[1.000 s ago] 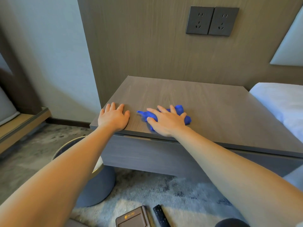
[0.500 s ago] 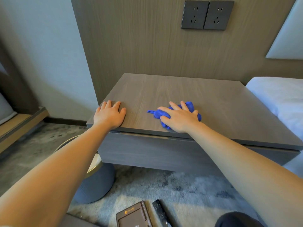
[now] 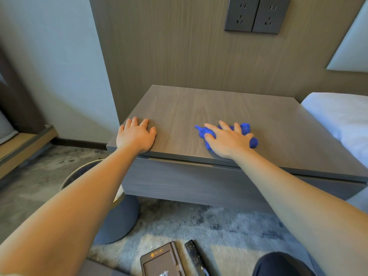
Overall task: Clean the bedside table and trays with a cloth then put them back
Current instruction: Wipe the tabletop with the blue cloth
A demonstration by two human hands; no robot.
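The grey wood-grain bedside table (image 3: 229,108) stands against the panelled wall. A crumpled blue cloth (image 3: 246,129) lies near the table's front edge, right of centre. My right hand (image 3: 229,140) presses flat on the cloth with fingers spread. At the front left corner my left hand (image 3: 137,134) rests palm down on the bare top. A brown tray (image 3: 161,261) lies on the carpet at the bottom of the view.
A round grey bin with a gold rim (image 3: 119,214) sits on the floor under the table's left side. A black remote (image 3: 195,255) lies beside the tray. The white bed (image 3: 342,120) adjoins the table's right. Two wall sockets (image 3: 256,14) are above.
My right hand has slid the blue cloth to the right along the table's front edge. My left hand has stayed at the front left corner.
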